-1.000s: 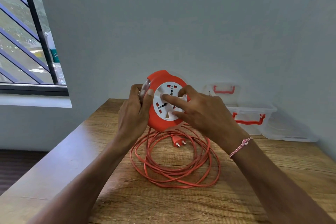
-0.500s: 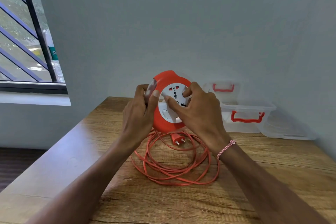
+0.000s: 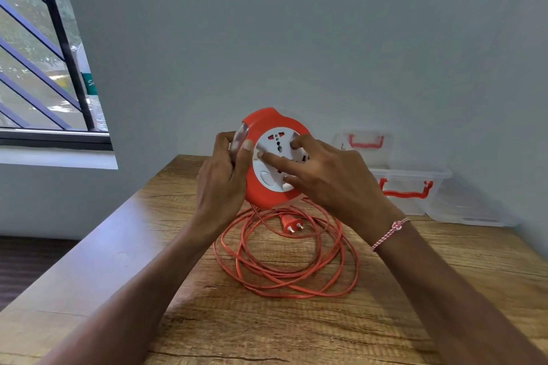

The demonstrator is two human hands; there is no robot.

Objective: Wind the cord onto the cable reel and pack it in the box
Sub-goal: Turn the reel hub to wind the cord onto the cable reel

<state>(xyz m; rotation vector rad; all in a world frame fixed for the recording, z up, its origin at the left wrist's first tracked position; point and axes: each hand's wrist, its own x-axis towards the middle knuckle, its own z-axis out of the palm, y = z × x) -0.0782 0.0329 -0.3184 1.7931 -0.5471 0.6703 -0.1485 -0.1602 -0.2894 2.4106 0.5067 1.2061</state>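
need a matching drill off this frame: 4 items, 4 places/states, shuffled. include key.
Items
1. cable reel
2. cord
3. plug
4. box

States
A. lying in loose loops on the table
B. at the back by the wall, red handle
C. held upright between left hand and right hand
D. resting inside the loops, pins toward the camera

Pairs: 1-C, 2-A, 3-D, 4-B

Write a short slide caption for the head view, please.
Left hand grips orange cable reel, right hand on its white face; cord loose on table.
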